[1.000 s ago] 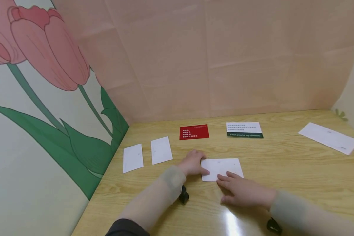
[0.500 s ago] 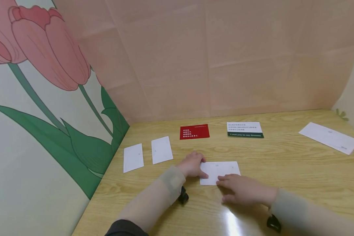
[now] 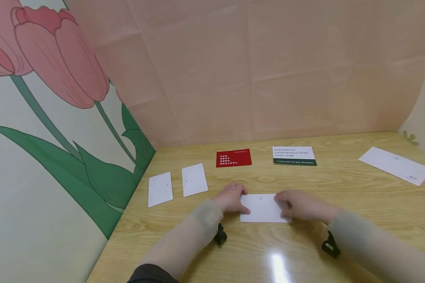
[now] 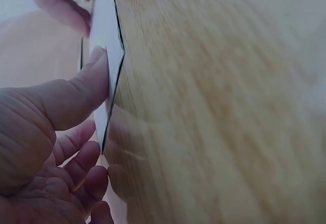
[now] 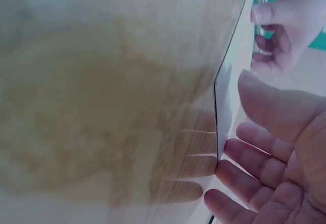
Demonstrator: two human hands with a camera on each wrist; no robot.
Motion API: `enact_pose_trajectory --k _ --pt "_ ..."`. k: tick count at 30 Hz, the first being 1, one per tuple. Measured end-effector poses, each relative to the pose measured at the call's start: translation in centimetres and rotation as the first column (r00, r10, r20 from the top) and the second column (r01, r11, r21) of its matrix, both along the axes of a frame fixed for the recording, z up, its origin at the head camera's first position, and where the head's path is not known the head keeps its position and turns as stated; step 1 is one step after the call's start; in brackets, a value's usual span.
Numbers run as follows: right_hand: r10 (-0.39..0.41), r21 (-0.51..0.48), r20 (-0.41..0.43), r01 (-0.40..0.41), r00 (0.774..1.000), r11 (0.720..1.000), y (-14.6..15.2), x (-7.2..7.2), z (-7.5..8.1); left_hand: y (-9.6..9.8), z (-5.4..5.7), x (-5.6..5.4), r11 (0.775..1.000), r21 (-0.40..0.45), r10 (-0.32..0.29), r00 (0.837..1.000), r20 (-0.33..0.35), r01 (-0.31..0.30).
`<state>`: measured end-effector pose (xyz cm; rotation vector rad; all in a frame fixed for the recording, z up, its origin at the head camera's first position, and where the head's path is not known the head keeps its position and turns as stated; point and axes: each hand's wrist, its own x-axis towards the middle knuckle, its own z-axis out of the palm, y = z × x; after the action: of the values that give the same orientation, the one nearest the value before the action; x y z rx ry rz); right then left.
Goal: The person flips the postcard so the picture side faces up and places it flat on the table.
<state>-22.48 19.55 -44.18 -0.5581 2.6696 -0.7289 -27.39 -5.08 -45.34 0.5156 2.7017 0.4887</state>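
A white card [image 3: 260, 210] with tiny print lies crosswise on the wooden table between my two hands. My left hand [image 3: 230, 198] holds its left end, thumb on the white face and fingers around the edge. My right hand [image 3: 301, 205] bends over the opposite end, fingertips and thumb at the card. In the left wrist view the card [image 4: 114, 56] shows a thin dark edge close over the table, with the thumb pressed on its face. The right wrist view has the right thumb [image 5: 262, 94] over the card [image 5: 226, 102] and fingertips along its edge.
Two white cards [image 3: 160, 189] [image 3: 194, 180] lie at the left. Farther back are a red card [image 3: 233, 158] and a white-and-green card [image 3: 294, 155], both with printed text. A longer white card [image 3: 396, 165] lies far right. A pink cloth [image 3: 251, 78] hangs behind the table.
The card has come slightly toward me and lies straighter. My right hand has moved from its near right part to the right end, fingers now bent around it. The left hand stays.
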Motion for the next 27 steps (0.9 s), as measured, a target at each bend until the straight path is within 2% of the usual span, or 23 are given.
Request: enact_pose_trajectory --k 7,12,27 --pt "-0.061 0.006 -0.056 0.062 0.997 0.998 -0.1 -2.0 -0.4 0.0 -0.1 -0.3 1.000 -0.008 -0.002 1.000 0.001 0.002" --pt "-0.114 -0.022 -0.014 0.114 0.993 0.993 0.0 -3.0 -0.6 0.1 -0.1 -0.4 1.000 -0.006 0.016 1.000 0.010 -0.016" --pt "-0.145 -0.019 0.037 0.146 0.989 0.989 -0.2 -3.6 -0.8 0.5 -0.1 -0.7 0.999 -0.021 0.031 0.999 0.018 -0.031"
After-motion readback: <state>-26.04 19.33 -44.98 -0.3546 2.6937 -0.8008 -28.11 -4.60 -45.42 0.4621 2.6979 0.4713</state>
